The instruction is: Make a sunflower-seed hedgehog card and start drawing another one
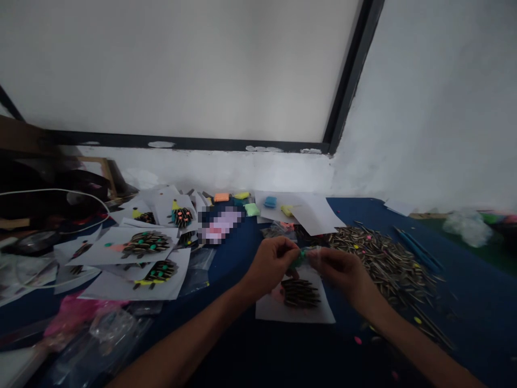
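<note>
Together, left hand and right hand pinch the green clay piece between them.

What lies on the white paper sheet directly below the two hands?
On the white paper sheet sits a dark hedgehog-shaped cluster of striped seeds with a pinkish patch at its left. The left hand and right hand cover the sheet's upper edge.

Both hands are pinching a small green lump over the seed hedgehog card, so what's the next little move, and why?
Probably pull a bit off the green lump: left hand and right hand both pinch it above the hedgehog card, which shows no green dots.
</note>
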Demonstrator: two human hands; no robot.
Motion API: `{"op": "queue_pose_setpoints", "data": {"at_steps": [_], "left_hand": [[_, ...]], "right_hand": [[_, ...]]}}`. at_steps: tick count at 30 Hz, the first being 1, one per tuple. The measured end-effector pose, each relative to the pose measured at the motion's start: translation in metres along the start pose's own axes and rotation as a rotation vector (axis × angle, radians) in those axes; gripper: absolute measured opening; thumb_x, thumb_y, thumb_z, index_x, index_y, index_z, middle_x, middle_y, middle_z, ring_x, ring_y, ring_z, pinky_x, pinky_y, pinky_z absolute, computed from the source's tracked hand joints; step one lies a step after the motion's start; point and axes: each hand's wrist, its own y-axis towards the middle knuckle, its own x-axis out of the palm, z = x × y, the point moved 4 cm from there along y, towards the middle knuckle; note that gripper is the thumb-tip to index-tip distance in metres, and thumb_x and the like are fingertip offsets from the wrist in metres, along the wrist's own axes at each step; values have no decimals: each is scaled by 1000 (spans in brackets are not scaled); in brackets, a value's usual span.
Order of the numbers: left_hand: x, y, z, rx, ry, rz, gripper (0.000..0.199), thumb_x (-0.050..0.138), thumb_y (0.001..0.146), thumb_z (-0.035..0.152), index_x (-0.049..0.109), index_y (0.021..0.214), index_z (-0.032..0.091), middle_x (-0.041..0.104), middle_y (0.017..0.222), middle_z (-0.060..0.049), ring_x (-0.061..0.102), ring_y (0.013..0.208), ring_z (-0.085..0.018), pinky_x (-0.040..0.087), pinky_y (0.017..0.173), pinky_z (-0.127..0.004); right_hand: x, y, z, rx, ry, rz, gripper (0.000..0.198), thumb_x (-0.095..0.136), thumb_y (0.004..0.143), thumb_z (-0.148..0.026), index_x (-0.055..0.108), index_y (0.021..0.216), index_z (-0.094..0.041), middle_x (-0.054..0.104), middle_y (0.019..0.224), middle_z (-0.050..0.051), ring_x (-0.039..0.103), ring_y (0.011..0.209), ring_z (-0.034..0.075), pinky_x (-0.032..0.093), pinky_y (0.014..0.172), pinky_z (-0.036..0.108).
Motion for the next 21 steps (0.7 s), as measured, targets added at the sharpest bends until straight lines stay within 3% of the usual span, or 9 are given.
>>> {"op": "queue_pose_setpoints", "data": {"at_steps": [8, 13, 21], "left_hand": [[4, -2, -6, -33, 4, -12, 19, 63, 75, 29, 57, 71, 12, 54, 61, 2, 55, 49, -7, 48, 46, -17], [7, -5, -5, -46, 31, -21, 23, 60, 79, 35, 54, 73, 13, 53, 62, 3, 54, 47, -7, 45, 44, -17], [8, -4, 2, -38, -33, 39, 16, 54, 82, 26, 56, 75, 12, 55, 59, 2, 56, 46, -9, 43, 46, -19]], "right_hand": [[-1, -1, 0, -58, -23, 32, 30, 74, 66, -48, 76, 81, -23, 73, 77, 5, 65, 73, 22, 52, 65, 32], [-1, -4, -1, -99, -54, 96, 22, 72, 68, -44, 71, 71, -22, 70, 74, 3, 61, 68, 19, 50, 60, 29], [-2, -6, -8, -165, -61, 167, 20, 72, 70, -41, 65, 67, -22, 67, 71, 2, 59, 64, 17, 48, 57, 27]]}}
